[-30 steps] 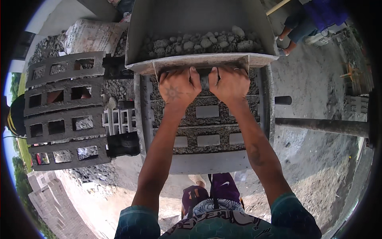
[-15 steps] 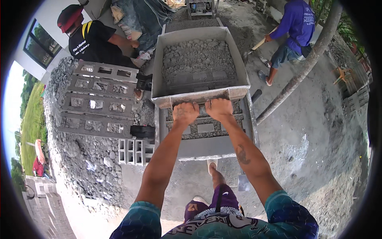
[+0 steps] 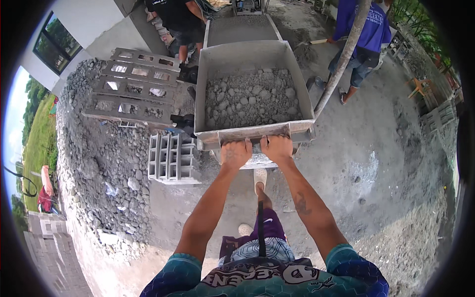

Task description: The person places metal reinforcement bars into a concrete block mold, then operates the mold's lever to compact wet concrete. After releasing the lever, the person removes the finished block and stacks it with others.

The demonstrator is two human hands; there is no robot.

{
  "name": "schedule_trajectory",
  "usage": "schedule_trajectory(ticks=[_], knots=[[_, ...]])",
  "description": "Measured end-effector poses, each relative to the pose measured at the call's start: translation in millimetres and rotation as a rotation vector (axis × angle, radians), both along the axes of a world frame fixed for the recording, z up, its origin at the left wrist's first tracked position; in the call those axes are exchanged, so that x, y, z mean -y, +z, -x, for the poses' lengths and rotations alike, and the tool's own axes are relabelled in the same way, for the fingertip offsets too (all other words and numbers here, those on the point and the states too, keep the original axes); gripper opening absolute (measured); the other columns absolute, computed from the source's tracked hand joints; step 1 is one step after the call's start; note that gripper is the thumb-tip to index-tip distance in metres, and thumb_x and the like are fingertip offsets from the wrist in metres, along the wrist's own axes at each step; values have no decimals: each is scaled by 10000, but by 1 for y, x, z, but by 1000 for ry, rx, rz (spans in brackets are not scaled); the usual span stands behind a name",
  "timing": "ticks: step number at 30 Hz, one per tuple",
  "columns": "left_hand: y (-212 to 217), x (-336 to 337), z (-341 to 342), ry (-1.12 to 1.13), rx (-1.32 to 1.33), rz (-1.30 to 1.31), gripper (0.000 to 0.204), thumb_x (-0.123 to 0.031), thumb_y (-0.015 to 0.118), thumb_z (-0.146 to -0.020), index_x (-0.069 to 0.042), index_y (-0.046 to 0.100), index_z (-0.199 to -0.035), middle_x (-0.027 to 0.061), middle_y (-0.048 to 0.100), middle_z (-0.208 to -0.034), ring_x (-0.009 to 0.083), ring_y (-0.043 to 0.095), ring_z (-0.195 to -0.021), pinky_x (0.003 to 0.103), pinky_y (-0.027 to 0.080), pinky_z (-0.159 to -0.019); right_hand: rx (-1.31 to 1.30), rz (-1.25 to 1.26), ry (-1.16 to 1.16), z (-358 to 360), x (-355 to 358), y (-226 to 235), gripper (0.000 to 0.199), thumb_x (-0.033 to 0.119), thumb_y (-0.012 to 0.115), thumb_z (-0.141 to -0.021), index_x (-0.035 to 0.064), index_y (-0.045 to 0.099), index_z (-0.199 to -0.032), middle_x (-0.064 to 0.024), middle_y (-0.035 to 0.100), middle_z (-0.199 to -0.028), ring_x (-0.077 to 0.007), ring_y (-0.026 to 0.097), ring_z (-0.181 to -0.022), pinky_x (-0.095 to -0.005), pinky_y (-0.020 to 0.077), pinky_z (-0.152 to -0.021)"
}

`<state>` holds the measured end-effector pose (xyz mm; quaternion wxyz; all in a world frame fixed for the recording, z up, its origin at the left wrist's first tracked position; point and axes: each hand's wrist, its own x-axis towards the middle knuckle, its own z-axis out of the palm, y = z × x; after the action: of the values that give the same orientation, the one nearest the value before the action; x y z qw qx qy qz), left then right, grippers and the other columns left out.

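Both my arms reach forward to a grey metal feed box (image 3: 199,94) with high walls. Inside lies loose, lumpy grey concrete mix (image 3: 252,101), thickest toward the middle and right. My left hand (image 3: 236,152) has its fingers curled over the lip of the box's near wall, and my right hand (image 3: 277,148) grips the same lip just to the right. The fingertips are hidden behind the edge. Below the hands a pale, crusted machine edge (image 3: 258,160) shows; the box covers what lies under it. Beyond the box stretches a flat grey surface (image 3: 242,30) with side rails.
Hollow concrete blocks (image 3: 173,161) stand at left, below slatted pallets or moulds (image 3: 133,89) beside a gravel heap (image 3: 94,148). A person in black (image 3: 173,17) is at far left. At far right another in purple (image 3: 363,29) holds a tool handle, behind a slanting pole (image 3: 346,54).
The feed box has come nearer to me, over the mould that showed under my hands. The person in black is farther off, and the one in purple has turned and bent lower.
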<state>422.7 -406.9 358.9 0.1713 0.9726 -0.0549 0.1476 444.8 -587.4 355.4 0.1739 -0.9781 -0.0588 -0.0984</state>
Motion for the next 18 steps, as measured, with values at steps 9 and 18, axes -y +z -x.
schedule_trajectory(ticks=[9,18], knots=[[-13,-2,4,-42,170,-17,316,-240,645,-932,-121,666,-640,44,676,-654,210,661,-631,367,481,-657,271,-90,63,9,-2,-17,293,281,682,-886,104,645,-656,-71,647,-669,-307,631,-608,-422,491,-682],[-30,-9,-247,27,307,-67,371,-240,587,-986,-100,691,-658,67,703,-648,236,664,-597,377,469,-633,345,-12,67,-246,-21,-24,282,279,654,-860,108,689,-638,-95,663,-618,-277,623,-488,-390,515,-619]])
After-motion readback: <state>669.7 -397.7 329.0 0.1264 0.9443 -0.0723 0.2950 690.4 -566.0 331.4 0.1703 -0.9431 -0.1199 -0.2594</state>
